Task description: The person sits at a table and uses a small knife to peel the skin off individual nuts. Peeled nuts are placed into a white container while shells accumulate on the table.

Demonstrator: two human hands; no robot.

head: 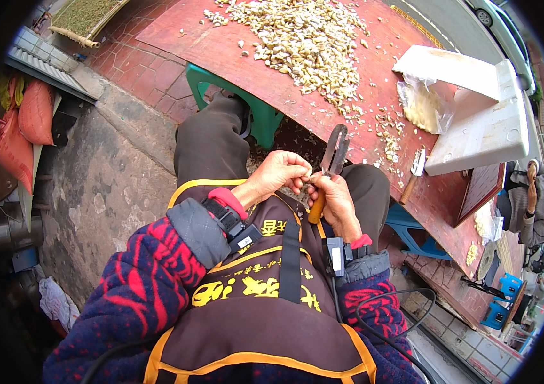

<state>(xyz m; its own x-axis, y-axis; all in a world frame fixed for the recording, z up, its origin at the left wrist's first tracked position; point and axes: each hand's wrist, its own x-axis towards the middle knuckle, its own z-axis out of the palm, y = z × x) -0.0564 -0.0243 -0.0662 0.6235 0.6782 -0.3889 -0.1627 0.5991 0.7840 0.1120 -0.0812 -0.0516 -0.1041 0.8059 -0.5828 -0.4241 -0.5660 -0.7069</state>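
Observation:
Over the lap, my left hand [276,174] pinches a small pale piece [307,176], apparently a garlic clove, between its fingertips. My right hand [338,199] is close against it; its thumb and forefinger meet near the same piece. In that right hand is a tool with an orange wooden handle and a slotted, worn metal blade [335,150], which points up and away from me. The piece is partly hidden by fingers. A large heap of garlic cloves [310,45] lies on the reddish wooden table [233,67] ahead, with scattered cloves and skins at its right.
A plastic bag of peeled cloves [423,108] leans by a white polystyrene box [485,125]. A wooden-handled knife [413,176] lies near the table edge. Green [264,117] and blue [411,230] plastic stools stand beneath. Red sacks [36,113] are at left; another person [538,206] is at far right.

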